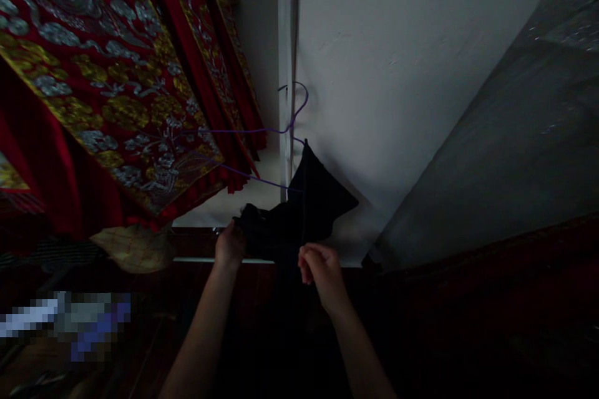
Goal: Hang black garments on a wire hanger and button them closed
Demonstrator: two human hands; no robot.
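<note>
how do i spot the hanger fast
Start at the pale wall beside the red embroidered cloth. At its vertical strip is the thin hanger, one end hidden by black cloth. Its curved purple hook sets it apart from both.

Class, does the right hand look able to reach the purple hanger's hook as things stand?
Probably yes: the hook curves in plain view above the right hand; the black garment hangs below without covering it.

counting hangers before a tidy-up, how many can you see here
1: the purple hanger, mid-picture by the pale vertical frame, with black cloth over its picture-right end. More may be hidden behind the red embroidered cloth or in shadow.
</note>
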